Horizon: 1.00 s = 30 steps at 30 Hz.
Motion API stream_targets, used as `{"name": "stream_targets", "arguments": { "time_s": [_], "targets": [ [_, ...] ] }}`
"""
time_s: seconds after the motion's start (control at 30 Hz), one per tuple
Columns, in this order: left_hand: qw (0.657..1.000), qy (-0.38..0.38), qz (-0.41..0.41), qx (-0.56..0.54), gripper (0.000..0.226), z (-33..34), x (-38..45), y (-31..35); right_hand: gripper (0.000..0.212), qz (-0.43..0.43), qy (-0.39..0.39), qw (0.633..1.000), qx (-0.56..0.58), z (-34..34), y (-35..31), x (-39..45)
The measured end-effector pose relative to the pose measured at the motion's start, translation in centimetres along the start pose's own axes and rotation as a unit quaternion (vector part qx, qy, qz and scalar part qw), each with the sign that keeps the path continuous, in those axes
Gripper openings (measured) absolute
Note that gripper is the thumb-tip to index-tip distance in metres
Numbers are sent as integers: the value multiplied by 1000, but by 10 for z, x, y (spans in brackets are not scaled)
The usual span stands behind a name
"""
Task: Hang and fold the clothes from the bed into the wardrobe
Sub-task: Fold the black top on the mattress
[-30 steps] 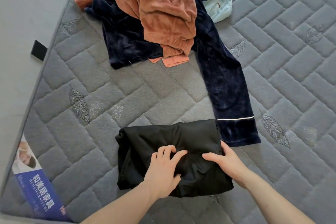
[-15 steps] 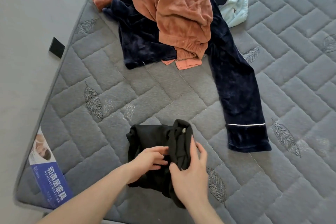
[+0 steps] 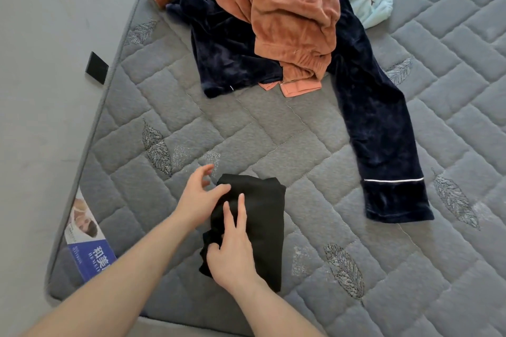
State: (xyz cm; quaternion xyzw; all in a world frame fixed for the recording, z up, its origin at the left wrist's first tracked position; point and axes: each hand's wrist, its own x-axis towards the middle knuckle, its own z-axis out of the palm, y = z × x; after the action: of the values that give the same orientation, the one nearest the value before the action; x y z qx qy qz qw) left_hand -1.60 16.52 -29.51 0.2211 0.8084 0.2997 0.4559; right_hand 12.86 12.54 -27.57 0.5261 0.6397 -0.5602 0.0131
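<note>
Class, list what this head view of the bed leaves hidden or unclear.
- Wardrobe: not in the head view at all.
- Orange garment: its upper part is cut off by the top edge.
- Light blue garment: partly hidden under the navy trousers.
- Black folded garment: its type is unclear; the right hand covers its near left part.
- Mattress label: print cut by the left forearm.

Both hands [image 3: 232,252] rest on folded black garment [image 3: 262,216]; mattress [image 3: 273,139] beneath.
</note>
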Motion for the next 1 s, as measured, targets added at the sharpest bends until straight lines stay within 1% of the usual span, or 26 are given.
{"name": "stream_targets", "arguments": {
  "time_s": [0.03,0.1,0.13,0.2,0.23,0.27,0.3,0.33,0.37,0.4,0.43,0.47,0.5,0.53,0.57,0.6,0.63,0.7,0.73,0.8,0.83,0.9,0.97,1.0],
  "targets": [
    [997,-37,41,54,71,-1,10,9,87,-6,-10,1000,0,-1,3,-1],
    [971,-126,101,174,82,0,27,29,85,-26,-37,999,7,-2,10,-6],
    [954,-175,102,222,88,2,35,38,82,-39,-50,998,16,-3,15,-10],
    [912,-273,59,300,96,8,47,46,76,-60,-55,996,29,-5,26,-20],
    [891,-308,37,333,97,12,49,46,71,-68,-39,996,29,-5,33,-28],
    [875,-327,22,355,93,15,51,44,61,-72,-5,997,28,-5,40,-38],
    [869,-334,16,364,88,18,52,41,48,-63,51,996,23,-3,48,-49],
    [869,-334,18,364,84,20,53,38,35,-32,119,992,22,0,56,-61],
    [873,-332,20,357,81,21,53,35,32,18,184,982,30,4,63,-72],
    [877,-331,17,348,80,21,53,32,40,88,231,968,53,6,66,-81],
    [882,-329,12,336,76,20,52,30,52,177,255,946,93,7,67,-89],
    [888,-326,4,325,71,18,50,27,63,259,270,916,144,8,68,-94],
    [894,-321,-4,314,65,16,47,25,74,324,277,881,207,8,67,-97],
    [899,-317,-17,300,63,15,44,22,89,372,271,845,274,7,67,-98],
    [905,-315,-36,285,63,13,40,20,102,390,256,816,341,7,71,-97],
    [908,-313,-58,271,63,12,35,17,107,377,241,803,394,8,74,-94],
    [912,-311,-80,258,63,11,30,14,106,348,224,804,428,8,77,-91],
    [917,-308,-120,225,60,8,15,10,109,310,168,823,446,4,80,-87],
    [917,-309,-141,209,61,6,7,8,110,304,151,826,451,1,85,-86],
    [907,-332,-179,187,71,1,-13,7,107,296,131,821,471,-12,96,-89],
    [900,-347,-186,188,76,0,-24,7,104,291,124,815,485,-20,102,-94],
    [894,-363,-182,189,82,2,-50,7,100,282,119,792,528,-41,116,-111],
    [900,-365,-175,163,83,14,-86,10,99,274,129,774,556,-65,126,-136],
    [904,-365,-169,147,82,22,-107,14,97,266,137,771,562,-78,131,-152]
  ]
}}
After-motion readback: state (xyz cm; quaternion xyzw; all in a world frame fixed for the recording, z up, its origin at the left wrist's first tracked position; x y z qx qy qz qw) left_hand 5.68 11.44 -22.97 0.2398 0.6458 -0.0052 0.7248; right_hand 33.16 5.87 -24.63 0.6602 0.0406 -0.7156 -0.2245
